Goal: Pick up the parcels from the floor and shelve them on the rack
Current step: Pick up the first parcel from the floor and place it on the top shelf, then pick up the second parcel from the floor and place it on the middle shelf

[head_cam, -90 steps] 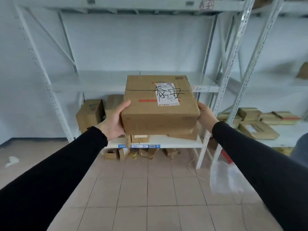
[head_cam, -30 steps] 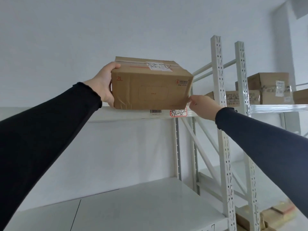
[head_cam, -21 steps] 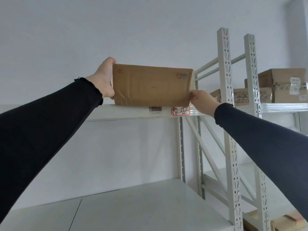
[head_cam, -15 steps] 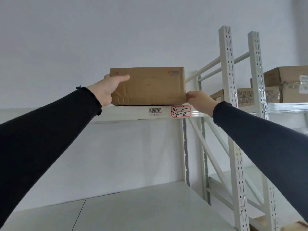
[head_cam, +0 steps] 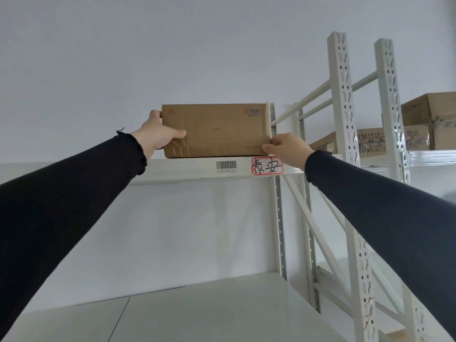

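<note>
With the parcel (head_cam: 214,130) resting on the top shelf (head_cam: 177,169) at frame centre, your left hand (head_cam: 158,135) and right hand (head_cam: 286,150) clasp its ends; let go before pushing deeper and it could tip off.

A barcode sticker (head_cam: 226,165) sits beside a red-bordered handwritten label (head_cam: 267,165).

The parcel (head_cam: 214,130) reads "2L"; the shelf edge (head_cam: 187,167) carries a handwritten "泰安" label (head_cam: 267,165).
</note>
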Action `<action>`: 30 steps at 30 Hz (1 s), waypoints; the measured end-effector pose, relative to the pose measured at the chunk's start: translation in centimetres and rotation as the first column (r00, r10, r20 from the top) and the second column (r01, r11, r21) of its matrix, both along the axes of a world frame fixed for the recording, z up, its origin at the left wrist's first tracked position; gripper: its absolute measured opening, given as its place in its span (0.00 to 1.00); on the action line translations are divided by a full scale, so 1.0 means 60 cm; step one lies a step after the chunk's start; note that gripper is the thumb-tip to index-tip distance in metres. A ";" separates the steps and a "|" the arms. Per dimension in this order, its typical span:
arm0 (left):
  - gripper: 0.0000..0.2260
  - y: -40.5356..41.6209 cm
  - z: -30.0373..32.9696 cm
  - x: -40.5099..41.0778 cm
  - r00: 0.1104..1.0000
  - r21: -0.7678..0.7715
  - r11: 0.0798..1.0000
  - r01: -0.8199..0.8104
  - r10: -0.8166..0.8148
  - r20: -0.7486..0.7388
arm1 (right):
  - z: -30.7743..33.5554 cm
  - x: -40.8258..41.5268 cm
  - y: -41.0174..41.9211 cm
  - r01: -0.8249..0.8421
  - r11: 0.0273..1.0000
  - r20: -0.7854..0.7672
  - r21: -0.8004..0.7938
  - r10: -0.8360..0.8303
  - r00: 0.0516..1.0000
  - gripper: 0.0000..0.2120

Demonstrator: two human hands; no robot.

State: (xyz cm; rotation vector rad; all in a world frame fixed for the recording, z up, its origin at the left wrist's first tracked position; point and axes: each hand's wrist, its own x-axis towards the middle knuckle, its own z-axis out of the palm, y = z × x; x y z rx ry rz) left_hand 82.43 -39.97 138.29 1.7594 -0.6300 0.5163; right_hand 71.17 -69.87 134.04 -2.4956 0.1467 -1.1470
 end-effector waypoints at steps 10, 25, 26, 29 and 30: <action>0.29 -0.001 0.008 0.053 0.981 0.185 0.964 -0.189 0.179 0.071 | 0.044 0.086 -0.003 0.186 0.982 -0.085 0.004 -0.185 0.979 0.13; 0.18 0.023 -0.007 0.061 0.904 0.287 0.863 -0.415 0.356 0.236 | 0.033 0.101 -0.010 0.206 0.979 0.044 -0.005 -0.205 0.978 0.13; 0.17 0.030 -0.011 0.052 0.898 0.272 0.870 -0.411 0.335 0.283 | 0.025 0.093 -0.008 0.192 0.981 0.102 -0.029 -0.189 0.977 0.14; 0.14 0.050 -0.037 0.020 0.856 0.265 0.877 -0.400 0.255 0.450 | -0.009 0.061 0.007 0.173 0.976 0.270 -0.131 -0.133 0.954 0.15; 0.14 0.059 -0.050 0.008 0.834 0.278 0.871 -0.406 0.229 0.502 | -0.023 0.047 0.017 0.174 0.971 0.304 -0.163 -0.119 0.945 0.15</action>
